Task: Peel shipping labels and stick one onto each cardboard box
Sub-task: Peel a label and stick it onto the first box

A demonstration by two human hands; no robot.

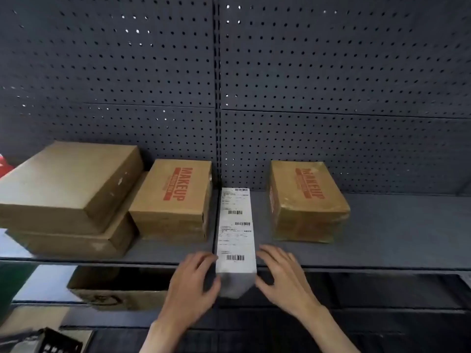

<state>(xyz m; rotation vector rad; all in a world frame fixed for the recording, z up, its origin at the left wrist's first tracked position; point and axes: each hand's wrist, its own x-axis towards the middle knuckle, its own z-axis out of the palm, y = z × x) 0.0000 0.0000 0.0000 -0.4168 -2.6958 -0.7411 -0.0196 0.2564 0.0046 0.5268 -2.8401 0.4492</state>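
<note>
A long white strip of shipping labels lies on the grey shelf, its near end hanging over the front edge. My left hand touches the strip's left side with spread fingers. My right hand is at the strip's right edge, fingers apart. A cardboard box marked MAKEUP stands left of the strip, and a second MAKEUP box, wrapped in clear tape, stands to its right. At far left a plain box is stacked on a flatter plain box. No box shows a label.
A dark pegboard wall backs the shelf, with a vertical post behind the strip. Below the shelf an open cardboard box sits on a lower level. A dark object is at the bottom left, something red at the left edge.
</note>
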